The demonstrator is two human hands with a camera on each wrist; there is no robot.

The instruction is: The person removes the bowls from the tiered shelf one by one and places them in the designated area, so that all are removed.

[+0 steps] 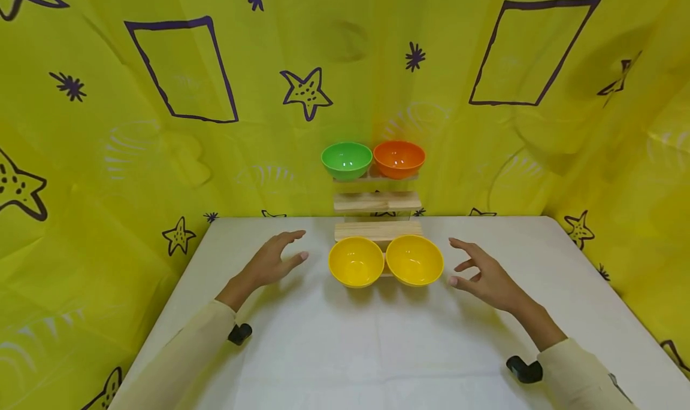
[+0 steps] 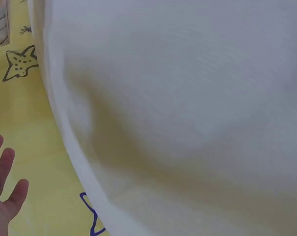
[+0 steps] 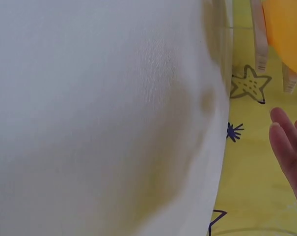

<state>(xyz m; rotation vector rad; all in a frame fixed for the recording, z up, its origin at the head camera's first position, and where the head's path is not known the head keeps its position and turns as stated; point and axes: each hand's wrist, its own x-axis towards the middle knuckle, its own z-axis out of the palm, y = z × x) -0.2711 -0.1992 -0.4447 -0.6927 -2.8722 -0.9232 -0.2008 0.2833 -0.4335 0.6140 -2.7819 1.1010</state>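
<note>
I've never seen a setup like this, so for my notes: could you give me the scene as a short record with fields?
Stand: stepped wooden stand
Top level: green bowl, orange bowl
Lowest level: left yellow bowl, right yellow bowl
Left hand: apart from left yellow bowl, holding nothing
Right hand: close beside right yellow bowl, holding nothing
Surface: white table
Backdrop: yellow sheet, dark-outlined stars

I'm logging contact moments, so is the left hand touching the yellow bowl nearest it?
Apart. The head view shows it: a strip of white tabletop lies between the left hand and the yellow bowl.
</note>
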